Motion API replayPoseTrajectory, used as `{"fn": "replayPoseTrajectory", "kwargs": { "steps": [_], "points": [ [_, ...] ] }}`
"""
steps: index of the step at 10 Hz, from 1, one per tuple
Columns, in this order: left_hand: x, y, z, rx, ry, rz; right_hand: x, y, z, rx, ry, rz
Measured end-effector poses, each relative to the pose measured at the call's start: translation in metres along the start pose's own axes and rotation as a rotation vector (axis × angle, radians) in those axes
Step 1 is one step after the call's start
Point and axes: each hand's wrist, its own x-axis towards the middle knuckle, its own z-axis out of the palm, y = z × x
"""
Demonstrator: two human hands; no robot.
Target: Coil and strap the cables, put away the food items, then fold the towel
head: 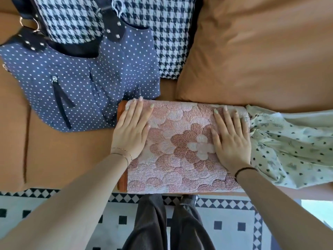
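- pink floral towel sits folded on the orange sofa seat, by the front edge
- left hand and right hand press flat on it, fingers straight, gripping nothing
- blue polka-dot bag at its 10 o'clock, spotted white cloth at 3 o'clock

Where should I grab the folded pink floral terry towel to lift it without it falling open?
Probably its near long edge, from the front: the pink floral towel lies flat at the seat's rim, while the blue polka-dot bag and cream printed cloth crowd both ends. Scoop from underneath so the layers stay together.
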Motion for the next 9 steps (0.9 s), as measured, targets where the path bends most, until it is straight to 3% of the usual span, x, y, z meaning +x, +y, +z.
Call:
{"fn": "replayPoseTrajectory", "kwargs": {
  "steps": [2, 4, 7, 8, 9],
  "points": [
    [-0.001, 0.031, -0.019, -0.037, -0.065, -0.157, -0.012, -0.021, -0.009, 0.089, -0.039, 0.019],
    [-0.021, 0.049, 0.000, -0.055, -0.094, 0.079, -0.026, -0.043, 0.016, -0.017, -0.078, -0.042],
    [-0.017, 0.034, -0.006, 0.074, -0.208, 0.181, -0.025, -0.043, 0.002, 0.016, -0.203, -0.061],
    [-0.004, 0.022, -0.038, 0.112, -0.364, 0.203, -0.018, -0.037, -0.028, 0.134, -0.324, -0.085],
    [0.001, 0.024, -0.079, -0.063, -0.592, 0.133, -0.019, -0.037, -0.075, 0.211, -0.346, -0.080]
  ]
}}
